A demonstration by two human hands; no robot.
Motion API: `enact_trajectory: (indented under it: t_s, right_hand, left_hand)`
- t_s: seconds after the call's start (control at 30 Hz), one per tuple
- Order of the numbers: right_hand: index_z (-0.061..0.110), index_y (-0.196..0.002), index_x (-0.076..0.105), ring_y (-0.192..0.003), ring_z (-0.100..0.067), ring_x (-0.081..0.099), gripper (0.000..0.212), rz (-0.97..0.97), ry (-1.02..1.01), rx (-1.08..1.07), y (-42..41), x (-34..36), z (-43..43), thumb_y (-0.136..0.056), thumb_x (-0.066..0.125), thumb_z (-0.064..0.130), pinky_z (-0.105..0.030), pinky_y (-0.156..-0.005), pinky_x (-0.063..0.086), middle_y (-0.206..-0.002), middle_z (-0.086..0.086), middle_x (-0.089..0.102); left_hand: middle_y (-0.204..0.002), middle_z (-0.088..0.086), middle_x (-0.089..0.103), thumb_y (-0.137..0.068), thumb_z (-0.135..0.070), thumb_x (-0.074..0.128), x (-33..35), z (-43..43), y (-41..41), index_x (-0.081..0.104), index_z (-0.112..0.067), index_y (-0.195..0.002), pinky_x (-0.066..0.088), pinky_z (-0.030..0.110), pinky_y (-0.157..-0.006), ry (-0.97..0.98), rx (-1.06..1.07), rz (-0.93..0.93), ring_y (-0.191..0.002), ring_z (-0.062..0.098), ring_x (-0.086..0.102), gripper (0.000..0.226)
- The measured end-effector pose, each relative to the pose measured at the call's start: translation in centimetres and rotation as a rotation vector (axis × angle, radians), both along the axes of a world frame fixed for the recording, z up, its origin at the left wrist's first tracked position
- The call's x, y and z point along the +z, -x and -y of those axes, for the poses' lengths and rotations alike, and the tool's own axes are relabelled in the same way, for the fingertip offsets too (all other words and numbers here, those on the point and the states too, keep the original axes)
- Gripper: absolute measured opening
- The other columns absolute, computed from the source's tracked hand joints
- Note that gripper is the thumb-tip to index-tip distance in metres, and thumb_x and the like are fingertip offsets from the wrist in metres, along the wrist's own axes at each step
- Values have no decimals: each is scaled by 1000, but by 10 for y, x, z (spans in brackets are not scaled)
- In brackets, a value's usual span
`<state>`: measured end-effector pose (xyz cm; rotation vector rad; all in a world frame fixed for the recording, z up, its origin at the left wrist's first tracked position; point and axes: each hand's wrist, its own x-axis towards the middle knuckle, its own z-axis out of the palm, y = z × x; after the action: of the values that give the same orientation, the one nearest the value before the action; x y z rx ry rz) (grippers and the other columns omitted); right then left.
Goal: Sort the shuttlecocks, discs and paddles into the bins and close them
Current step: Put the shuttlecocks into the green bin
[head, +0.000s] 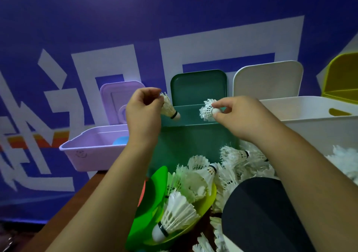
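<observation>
My left hand (143,112) pinches a white shuttlecock (170,108) by its feathers, cork pointing down, over the near rim of the green bin (193,125). My right hand (238,116) pinches another shuttlecock (208,109) by its cork, also above the green bin. A heap of white shuttlecocks (222,170) lies on the table in front of the bins. Green and yellow discs (155,193) sit under part of the heap. A dark paddle (257,211) lies at the lower right.
A purple bin (93,149) with a blue disc inside stands left, its lid raised. A white bin (313,120) holding shuttlecocks stands right, lid open. A yellow bin (342,81) is at the far right. Behind them is a blue wall.
</observation>
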<state>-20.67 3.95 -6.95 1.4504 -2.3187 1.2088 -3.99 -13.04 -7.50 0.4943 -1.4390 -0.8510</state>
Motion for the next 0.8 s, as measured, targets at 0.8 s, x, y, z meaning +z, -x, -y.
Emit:
enact_trajectory:
  t_s: [0.8]
  right_hand:
    - [42, -119, 67, -106, -20, 62, 22, -133, -286, -29, -24, 4, -4, -100, 65, 31, -36, -90, 51, -128, 5, 56]
  left_hand:
    - [-96, -2, 77, -99, -10, 65, 10, -15, -10, 73, -23, -101, 57, 28, -63, 183, -313, 525, -71, 10, 69, 15]
